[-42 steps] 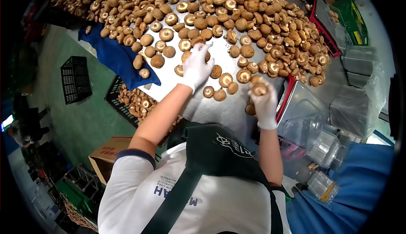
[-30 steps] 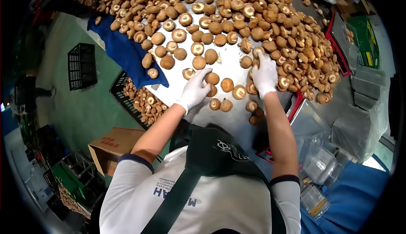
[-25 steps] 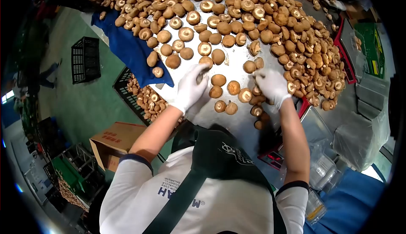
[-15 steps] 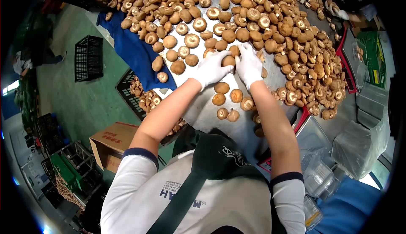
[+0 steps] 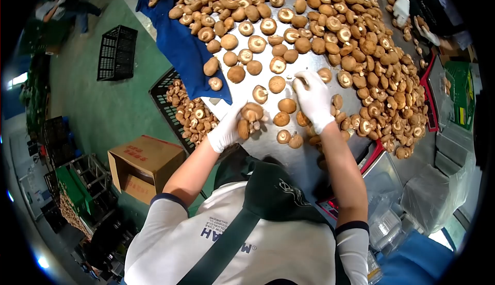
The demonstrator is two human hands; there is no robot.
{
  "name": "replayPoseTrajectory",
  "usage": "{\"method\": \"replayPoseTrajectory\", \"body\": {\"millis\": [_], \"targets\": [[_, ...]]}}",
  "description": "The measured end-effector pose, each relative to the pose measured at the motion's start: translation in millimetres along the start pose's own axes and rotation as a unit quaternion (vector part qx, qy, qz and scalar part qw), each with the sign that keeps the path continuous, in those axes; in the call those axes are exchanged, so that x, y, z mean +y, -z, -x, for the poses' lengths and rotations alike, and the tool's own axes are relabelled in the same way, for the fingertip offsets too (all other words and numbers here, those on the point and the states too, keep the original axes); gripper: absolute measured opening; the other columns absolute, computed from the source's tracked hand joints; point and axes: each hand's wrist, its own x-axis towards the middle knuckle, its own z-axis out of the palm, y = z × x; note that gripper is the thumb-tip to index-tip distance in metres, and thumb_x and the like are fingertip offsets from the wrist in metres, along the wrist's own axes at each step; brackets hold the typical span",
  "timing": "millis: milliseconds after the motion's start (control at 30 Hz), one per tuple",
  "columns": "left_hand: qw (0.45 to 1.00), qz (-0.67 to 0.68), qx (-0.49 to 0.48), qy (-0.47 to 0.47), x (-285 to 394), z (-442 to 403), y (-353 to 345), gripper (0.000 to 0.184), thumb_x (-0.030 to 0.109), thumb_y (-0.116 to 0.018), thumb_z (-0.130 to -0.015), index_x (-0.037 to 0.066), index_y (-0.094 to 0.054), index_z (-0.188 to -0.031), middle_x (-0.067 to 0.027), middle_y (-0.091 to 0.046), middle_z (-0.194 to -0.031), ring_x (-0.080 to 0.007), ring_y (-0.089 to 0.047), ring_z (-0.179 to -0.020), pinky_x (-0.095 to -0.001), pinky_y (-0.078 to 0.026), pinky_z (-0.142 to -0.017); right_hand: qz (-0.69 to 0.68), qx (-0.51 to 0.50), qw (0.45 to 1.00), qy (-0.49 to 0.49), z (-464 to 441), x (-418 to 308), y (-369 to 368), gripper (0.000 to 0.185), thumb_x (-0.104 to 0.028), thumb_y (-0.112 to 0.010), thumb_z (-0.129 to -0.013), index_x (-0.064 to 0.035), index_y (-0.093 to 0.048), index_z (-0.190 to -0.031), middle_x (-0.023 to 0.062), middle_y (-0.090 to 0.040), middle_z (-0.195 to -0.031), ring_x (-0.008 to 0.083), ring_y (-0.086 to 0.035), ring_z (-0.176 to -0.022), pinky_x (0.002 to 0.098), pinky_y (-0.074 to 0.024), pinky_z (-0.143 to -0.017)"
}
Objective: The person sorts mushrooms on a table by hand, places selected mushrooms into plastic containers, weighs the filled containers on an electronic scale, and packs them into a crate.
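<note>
My left hand (image 5: pixel 230 128), in a white glove, is closed around a few shiitake mushrooms (image 5: pixel 252 112) at the near left edge of the metal table (image 5: pixel 268 148). Their stems point toward the table's middle. My right hand (image 5: pixel 313 100), gloved too, is over the table with thumb and fingers bent but apart; I see nothing gripped between them. Beside its palm lies a partly covered mushroom (image 5: pixel 302 119). Between my hands rest several loose mushrooms, among them one brown cap (image 5: pixel 286 105) and one showing its pale underside (image 5: pixel 260 94).
A large mushroom heap (image 5: pixel 374 63) covers the far and right side. Blue cloth (image 5: pixel 178 45) hangs over the left edge, above a black crate (image 5: pixel 161 97) of mushrooms. A cardboard box (image 5: pixel 154 153) stands on the floor. Across the table, a co-worker's gloved hand (image 5: pixel 401 10) is near the heap.
My hands have separated. The left came back toward my body and left, now with mushrooms in it; the right moved slightly nearer me. The whole view has shifted a little.
</note>
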Motion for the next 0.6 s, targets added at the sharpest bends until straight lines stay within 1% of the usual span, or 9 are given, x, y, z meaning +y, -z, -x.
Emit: {"method": "replayPoseTrajectory", "body": {"millis": [67, 133, 233, 333, 367, 400, 500, 567, 600], "targets": [[1.000, 0.016, -0.001, -0.008, -0.6, 18.4, 10.2, 0.044, 0.040, -0.043, -0.100, 0.002, -0.057, -0.116, -0.0188, -0.067, -0.104, -0.0209, -0.063, -0.075, -0.0299, -0.053, -0.068, 0.058, -0.061, 0.996, 0.034, -9.0, -21.5, -23.0, 0.024, -0.023, -0.061, -0.088, -0.0117, -0.066, -0.109, 0.0124, -0.065, -0.105, 0.0314, -0.064, -0.097, 0.0404, -0.0503, -0.085], [0.998, -0.020, 0.024, -0.062, 8.7, 30.9, 14.5, 0.039, 0.033, -0.044, -0.099, 0.002, -0.058, -0.117, -0.0187, -0.067, -0.106, -0.0220, -0.063, -0.076, -0.0307, -0.053, -0.070, 0.135, -0.127, 0.982, 0.034, -9.6, -17.8, -52.7, 0.028, -0.024, -0.059, -0.089, -0.0107, -0.065, -0.113, 0.0134, -0.064, -0.109, 0.0327, -0.062, -0.102, 0.0420, -0.0485, -0.091], [0.989, -0.040, 0.037, -0.137, 24.5, 35.1, 27.0, 0.033, 0.029, -0.047, -0.099, 0.003, -0.060, -0.114, -0.0152, -0.067, -0.106, -0.0203, -0.063, -0.079, -0.0280, -0.052, -0.071, 0.110, -0.128, 0.985, -0.031, -4.0, -7.6, -55.4, 0.028, -0.024, -0.057, -0.090, -0.0112, -0.065, -0.113, 0.0135, -0.064, -0.111, 0.0327, -0.062, -0.103, 0.0424, -0.0480, -0.091], [0.967, -0.156, 0.099, -0.175, 55.3, 30.2, 27.4, 0.024, 0.023, -0.053, -0.098, 0.003, -0.063, -0.108, -0.0102, -0.067, -0.100, -0.0170, -0.063, -0.082, -0.0287, -0.052, -0.073, 0.083, -0.125, 0.987, -0.058, 2.3, 12.6, -38.0, 0.029, -0.026, -0.055, -0.092, -0.0129, -0.064, -0.117, 0.0114, -0.063, -0.117, 0.0322, -0.061, -0.107, 0.0419, -0.0474, -0.093], [0.933, -0.264, 0.107, -0.221, 61.6, 18.2, 39.2, 0.024, 0.023, -0.054, -0.097, 0.005, -0.064, -0.109, -0.0088, -0.066, -0.099, -0.0163, -0.063, -0.085, -0.0292, -0.052, -0.073, 0.064, -0.112, 0.990, -0.060, 4.9, 21.0, -32.7, 0.030, -0.026, -0.056, -0.092, -0.0135, -0.064, -0.118, 0.0103, -0.063, -0.118, 0.0317, -0.061, -0.108, 0.0411, -0.0474, -0.093], [0.861, -0.407, 0.148, -0.268, 70.9, 10.0, 37.8, 0.026, 0.024, -0.056, -0.094, 0.007, -0.064, -0.112, -0.0091, -0.066, -0.099, -0.0186, -0.064, -0.087, -0.0313, -0.052, -0.075, 0.072, -0.110, 0.989, -0.068, 6.6, 19.9, -24.4, 0.030, -0.025, -0.057, -0.091, -0.0141, -0.064, -0.118, 0.0084, -0.062, -0.120, 0.0304, -0.061, -0.109, 0.0396, -0.0478, -0.093], [0.555, -0.721, 0.256, -0.327, 89.4, -0.1, 5.7, 0.039, 0.027, -0.061, -0.085, 0.014, -0.063, -0.121, -0.0115, -0.064, -0.105, -0.0271, -0.065, -0.095, -0.0379, -0.053, -0.082, 0.087, -0.096, 0.989, -0.068, 1.0, 10.2, -18.2, 0.023, -0.023, -0.056, -0.092, -0.0129, -0.067, -0.110, 0.0069, -0.063, -0.118, 0.0300, -0.063, -0.102, 0.0381, -0.0504, -0.088], [0.497, -0.790, 0.267, -0.241, 84.7, -13.5, -7.0, 0.044, 0.027, -0.063, -0.082, 0.014, -0.061, -0.124, -0.0131, -0.062, -0.107, -0.0299, -0.064, -0.099, -0.0418, -0.053, -0.082, 0.068, -0.063, 0.996, 0.011, -10.8, -20.3, -26.0, 0.021, -0.023, -0.058, -0.091, -0.0120, -0.068, -0.106, 0.0068, -0.064, -0.113, 0.0298, -0.064, -0.098, 0.0390, -0.0511, -0.085], [0.463, -0.807, 0.279, -0.238, 74.6, -25.6, -4.8, 0.046, 0.029, -0.064, -0.081, 0.016, -0.060, -0.125, -0.0127, -0.062, -0.108, -0.0299, -0.064, -0.100, -0.0411, -0.054, -0.082, 0.051, -0.027, 0.996, 0.073, -19.7, -31.2, -39.3, 0.020, -0.022, -0.060, -0.090, -0.0117, -0.067, -0.105, 0.0072, -0.064, -0.107, 0.0295, -0.064, -0.096, 0.0404, -0.0510, -0.084]]}}
